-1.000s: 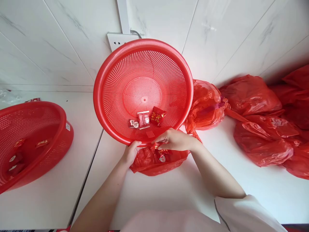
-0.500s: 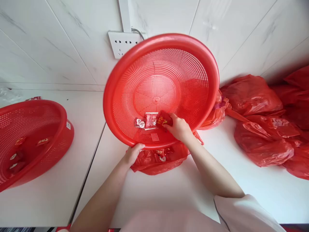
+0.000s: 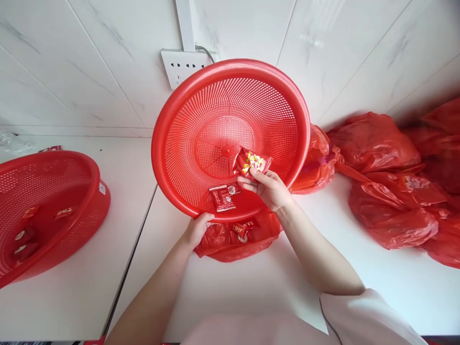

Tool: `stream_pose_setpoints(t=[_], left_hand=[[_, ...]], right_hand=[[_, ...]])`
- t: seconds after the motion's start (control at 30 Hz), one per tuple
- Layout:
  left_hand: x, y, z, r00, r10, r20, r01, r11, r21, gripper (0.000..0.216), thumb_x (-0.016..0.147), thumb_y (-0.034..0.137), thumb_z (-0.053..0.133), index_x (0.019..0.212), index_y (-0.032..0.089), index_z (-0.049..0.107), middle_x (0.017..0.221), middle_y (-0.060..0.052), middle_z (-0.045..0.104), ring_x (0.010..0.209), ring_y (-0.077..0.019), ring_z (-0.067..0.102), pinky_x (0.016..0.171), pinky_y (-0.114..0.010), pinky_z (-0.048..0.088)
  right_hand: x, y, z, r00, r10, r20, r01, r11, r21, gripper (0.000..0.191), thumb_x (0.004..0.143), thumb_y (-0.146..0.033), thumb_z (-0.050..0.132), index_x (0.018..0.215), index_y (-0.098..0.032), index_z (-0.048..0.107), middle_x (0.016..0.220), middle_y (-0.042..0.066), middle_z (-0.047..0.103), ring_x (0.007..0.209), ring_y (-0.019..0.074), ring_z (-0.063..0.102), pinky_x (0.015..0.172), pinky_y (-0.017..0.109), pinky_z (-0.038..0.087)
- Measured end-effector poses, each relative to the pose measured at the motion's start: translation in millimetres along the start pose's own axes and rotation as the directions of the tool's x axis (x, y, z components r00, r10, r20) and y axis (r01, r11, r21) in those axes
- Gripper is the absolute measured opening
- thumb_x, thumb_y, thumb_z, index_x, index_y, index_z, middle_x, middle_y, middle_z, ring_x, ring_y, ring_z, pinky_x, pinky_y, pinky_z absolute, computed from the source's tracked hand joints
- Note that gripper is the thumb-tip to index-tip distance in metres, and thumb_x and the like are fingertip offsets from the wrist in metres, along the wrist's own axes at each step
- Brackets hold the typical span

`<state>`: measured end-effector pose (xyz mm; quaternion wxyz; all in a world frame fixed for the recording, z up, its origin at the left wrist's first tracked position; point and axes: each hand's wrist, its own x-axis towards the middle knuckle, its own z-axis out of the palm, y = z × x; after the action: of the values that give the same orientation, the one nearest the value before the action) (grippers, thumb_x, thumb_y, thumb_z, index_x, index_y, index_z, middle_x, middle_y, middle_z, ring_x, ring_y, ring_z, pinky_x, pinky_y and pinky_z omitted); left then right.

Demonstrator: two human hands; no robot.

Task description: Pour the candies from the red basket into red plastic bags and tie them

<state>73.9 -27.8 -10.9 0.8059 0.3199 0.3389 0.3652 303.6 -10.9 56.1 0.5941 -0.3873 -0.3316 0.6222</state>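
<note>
My left hand (image 3: 199,229) grips the lower rim of a red mesh plastic basket (image 3: 230,68), which is tilted so its inside faces me. Inside it, my right hand (image 3: 268,190) pinches a red wrapped snack packet (image 3: 252,163) with yellow and white print. Two more small red packets lie low in the basket; the nearer one (image 3: 222,198) has a white-edged wrapper. Below the rim an open red plastic bag (image 3: 235,250) rests on the white table, with several red packets inside. The basket hides the back of this bag.
A second red basket (image 3: 94,201) with several packets stands at the left. Filled red plastic bags (image 3: 391,203) are piled on the right. Behind is a tiled wall with a socket panel (image 3: 172,69). A seam (image 3: 138,235) runs across the white table (image 3: 215,292).
My right hand has lifted the red packet up off the basket's lower side, its printed face now showing. The basket has tipped slightly, and the loose packets inside have shifted. My left hand stays on the rim.
</note>
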Motion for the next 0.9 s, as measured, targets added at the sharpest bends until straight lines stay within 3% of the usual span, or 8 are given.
stream_pose_setpoints(t=[0.33,0.5,0.6,0.67,0.77,0.83,0.9], left_hand=[[0,3,2,1.0,0.023,-0.015,-0.024,1.0,-0.008,0.038,0.078,0.023,0.059,0.112,0.011,0.071,0.108,-0.013,0.075,0.11,-0.0362,0.067,0.098,-0.051,0.05],[0,4,3,1.0,0.019,-0.024,-0.019,1.0,-0.001,0.04,0.077,0.024,0.06,0.113,0.011,0.071,0.109,-0.014,0.075,0.111,-0.0365,0.067,0.099,-0.051,0.049],[1,4,2,0.999,0.039,-0.035,-0.039,0.999,-0.017,0.041,0.076,0.024,0.061,0.114,0.012,0.071,0.11,-0.013,0.075,0.112,-0.0361,0.066,0.1,-0.051,0.049],[2,6,1,0.996,0.068,-0.06,-0.07,0.997,-0.03,0.04,0.075,0.023,0.061,0.112,0.013,0.071,0.109,-0.012,0.075,0.113,-0.0359,0.065,0.1,-0.051,0.049],[3,12,-2,0.992,0.078,-0.102,-0.085,0.995,-0.061,0.034,0.074,0.023,0.06,0.104,0.012,0.073,0.103,-0.011,0.076,0.114,-0.0361,0.064,0.1,-0.05,0.049],[3,19,-4,0.984,0.11,-0.14,-0.121,0.99,-0.07,0.031,0.073,0.023,0.06,0.098,0.012,0.074,0.1,-0.011,0.077,0.113,-0.036,0.065,0.1,-0.05,0.049],[3,25,-4,0.97,0.173,-0.172,-0.185,0.981,-0.059,0.031,0.072,0.023,0.06,0.099,0.013,0.073,0.101,-0.01,0.076,0.113,-0.0353,0.065,0.1,-0.049,0.049]], right_hand=[[-1,-2,0,0.999,0.032,-0.01,-0.032,0.999,-0.011,0.028,0.07,-0.035,0.083,0.089,-0.017,0.074,0.095,0.006,0.076,0.081,0.0182,0.075,0.054,0.017,0.057],[1,-1,-1,0.999,0.041,-0.019,-0.042,0.998,-0.047,0.028,0.07,-0.039,0.082,0.085,-0.017,0.073,0.09,0.006,0.075,0.077,0.0183,0.075,0.054,0.019,0.055],[-4,-7,-1,0.995,0.028,0.093,-0.009,0.98,-0.198,0.026,0.075,-0.04,0.078,0.087,-0.018,0.074,0.089,0.005,0.075,0.078,0.0177,0.074,0.057,0.021,0.056],[-10,-15,-1,0.964,0.067,0.256,0.03,0.932,-0.36,0.026,0.078,-0.039,0.076,0.095,-0.019,0.074,0.093,0.004,0.075,0.086,0.0194,0.072,0.067,0.027,0.058],[-20,-25,2,0.874,0.204,0.441,0.11,0.802,-0.588,0.027,0.081,-0.036,0.072,0.104,-0.022,0.072,0.098,0.002,0.074,0.095,0.0221,0.069,0.081,0.034,0.056],[-25,-26,5,0.84,0.263,0.474,0.198,0.665,-0.72,0.022,0.081,-0.034,0.071,0.1,-0.023,0.072,0.093,0.001,0.074,0.088,0.0218,0.068,0.078,0.032,0.053],[-29,-20,9,0.837,0.279,0.47,0.293,0.496,-0.817,0.014,0.079,-0.033,0.071,0.089,-0.023,0.071,0.082,0.0,0.071,0.077,0.0198,0.065,0.069,0.029,0.049]])
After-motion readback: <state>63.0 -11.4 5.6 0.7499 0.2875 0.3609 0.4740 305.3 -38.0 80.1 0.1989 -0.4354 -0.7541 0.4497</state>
